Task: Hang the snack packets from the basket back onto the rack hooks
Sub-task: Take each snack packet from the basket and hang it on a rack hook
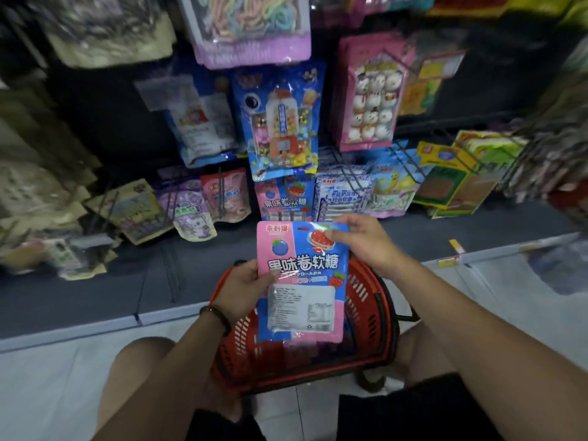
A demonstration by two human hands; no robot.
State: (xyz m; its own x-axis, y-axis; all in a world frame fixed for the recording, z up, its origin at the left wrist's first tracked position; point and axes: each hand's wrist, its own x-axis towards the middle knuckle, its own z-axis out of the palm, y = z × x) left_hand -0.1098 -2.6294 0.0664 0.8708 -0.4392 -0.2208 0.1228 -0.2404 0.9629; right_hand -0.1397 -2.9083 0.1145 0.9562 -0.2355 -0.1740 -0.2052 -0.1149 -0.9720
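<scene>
Both hands (pixel 241 289) (pixel 362 241) hold a glossy flat packet (pixel 300 281) above a slatted red basket (pixel 366 313).

Packet (pixel 300 281): flat pink-and-blue pouch, blueberry and strawberry art, white label panel low on its face. Upright, face to camera, above the basket (pixel 366 313). Left thumb on its left edge at mid-height; right fingers pinch its top right corner. Basket: red plastic, slotted walls, below the fingers.
</scene>
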